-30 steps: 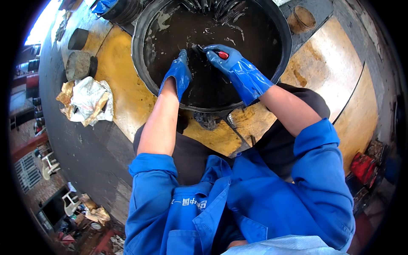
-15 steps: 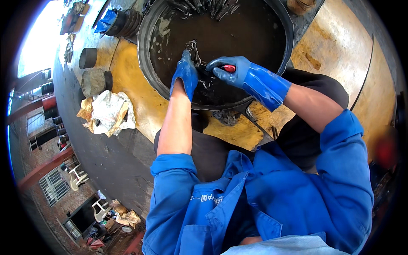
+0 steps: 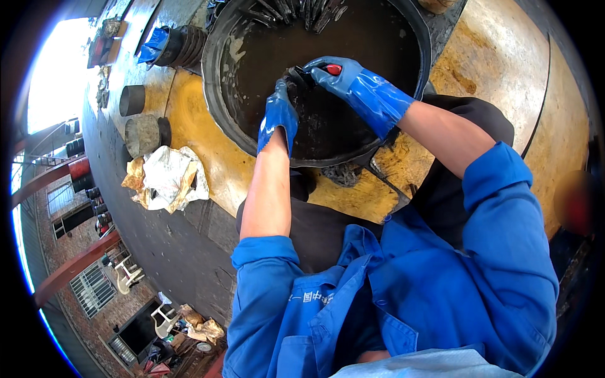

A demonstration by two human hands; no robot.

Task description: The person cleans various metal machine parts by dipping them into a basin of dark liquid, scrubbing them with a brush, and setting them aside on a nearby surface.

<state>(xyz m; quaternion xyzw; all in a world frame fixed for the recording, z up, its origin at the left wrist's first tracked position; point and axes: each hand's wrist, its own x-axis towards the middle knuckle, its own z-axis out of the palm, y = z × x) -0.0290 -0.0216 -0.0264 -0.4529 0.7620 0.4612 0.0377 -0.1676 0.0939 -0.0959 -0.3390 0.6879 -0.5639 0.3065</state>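
A wide round tub [image 3: 214, 94] of dark murky liquid stands in front of me. Both my hands wear wet blue rubber gloves and work over its near half. My right hand [image 3: 343, 79] is closed round the red handle [image 3: 333, 69] of a tool whose dark working end points left, toward my other hand. Between the hands is a small dark wet piece [image 3: 295, 77], gripped by my left hand [image 3: 278, 116]; its kind does not show. Several long black pieces [image 3: 309, 11] lean against the tub's far wall, partly in the liquid.
Left of the tub lie a crumpled white and brown sack [image 3: 169, 178] and two short cylinders [image 3: 144, 137]. A dark bucket [image 3: 179, 45] with blue material stands at the far left. A dark fibrous clump [image 3: 342, 174] lies at the tub's near edge, on yellowish metal sheets [image 3: 485, 69].
My right hand has moved up and away from me with the red-handled tool. The dark piece at my left hand now shows above the liquid, close to the tool's end.
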